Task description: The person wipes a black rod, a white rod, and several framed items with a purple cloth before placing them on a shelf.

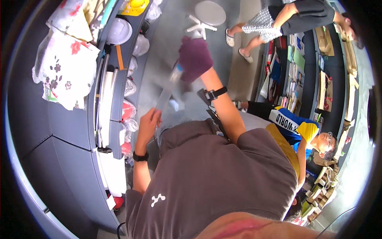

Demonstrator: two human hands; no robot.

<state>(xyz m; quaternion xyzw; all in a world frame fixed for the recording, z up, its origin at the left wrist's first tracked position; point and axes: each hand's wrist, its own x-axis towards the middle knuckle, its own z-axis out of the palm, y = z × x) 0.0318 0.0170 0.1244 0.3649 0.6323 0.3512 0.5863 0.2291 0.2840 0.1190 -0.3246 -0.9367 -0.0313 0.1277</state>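
Observation:
My left hand point(150, 120) is at the lower left, its fingers bent at the lower end of a pale, translucent strip or rod point(165, 95), blurred by motion. The strip slants up to a blue part point(179, 67) beside a purple cloth or glove point(195, 58). That purple fabric covers my right hand, whose fingers are hidden, so its grip does not show. The fabric is blurred too. A black band is on each wrist.
Shelves on the left hold a white hard hat point(119, 31), rolled tubes point(107, 104) and bagged items. A round stool point(210, 13) stands ahead. One person point(310, 18) is at the upper right, another point(294, 127) at the right, beside shelves with books point(295, 74).

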